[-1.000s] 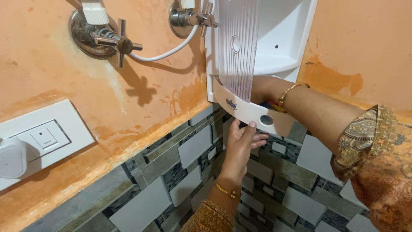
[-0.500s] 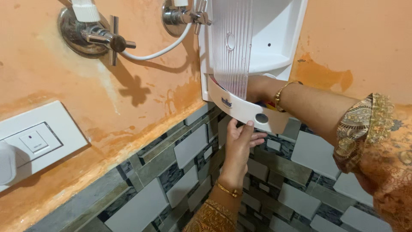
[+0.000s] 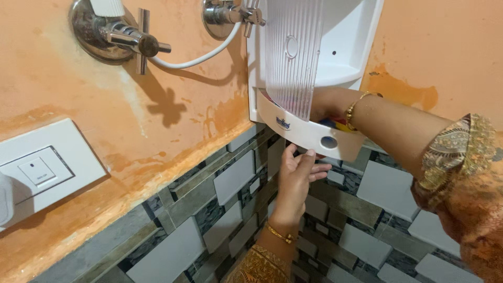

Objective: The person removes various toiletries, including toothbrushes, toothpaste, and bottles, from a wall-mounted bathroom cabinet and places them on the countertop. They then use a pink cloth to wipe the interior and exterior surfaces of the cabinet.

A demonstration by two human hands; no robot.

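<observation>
A white plastic corner shelf (image 3: pixel 298 128) hangs in the corner where the orange wall meets the tiles. A ribbed translucent panel (image 3: pixel 293 52) hangs in front of its upper part. My left hand (image 3: pixel 296 178) reaches up from below, thumb and fingertips touching the underside of the shelf's lower tray, fingers spread and holding nothing. My right hand (image 3: pixel 327 102) is inside the lower tray behind the panel, with its fingers hidden. Small colourful items (image 3: pixel 335 124) lie in the tray by my right wrist.
Two chrome taps (image 3: pixel 126 39) (image 3: pixel 230 13) stick out of the orange wall at the top left, joined by a white hose (image 3: pixel 194 60). A white switch plate (image 3: pixel 42 170) sits at the left edge. Grey and white tiles (image 3: pixel 230 178) cover the lower wall.
The view has drifted a little, so the shelf sits higher in the frame. Both hands keep their places, the left under the tray and the right inside it.
</observation>
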